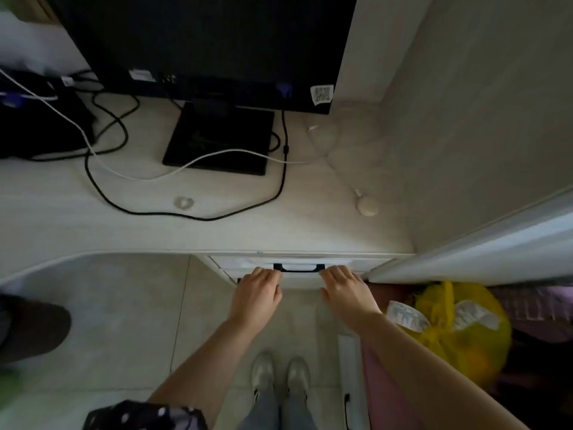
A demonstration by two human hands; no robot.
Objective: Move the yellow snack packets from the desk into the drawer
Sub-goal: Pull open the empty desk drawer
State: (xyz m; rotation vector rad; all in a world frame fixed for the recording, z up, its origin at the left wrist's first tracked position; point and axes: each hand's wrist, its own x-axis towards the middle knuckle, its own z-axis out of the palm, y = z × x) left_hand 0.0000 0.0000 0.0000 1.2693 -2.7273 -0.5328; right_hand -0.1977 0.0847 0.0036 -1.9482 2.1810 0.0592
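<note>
Your left hand (257, 290) and right hand (344, 290) flank the drawer (297, 279) handle (299, 268), fingers together, flat on its front, gripping nothing.

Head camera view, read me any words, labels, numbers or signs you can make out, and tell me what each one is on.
No text is readable.
QR sticker on monitor: code pattern, print too small.
White label on monitor: blurred.
Paper slips on yellow bag: blurred.
</note>
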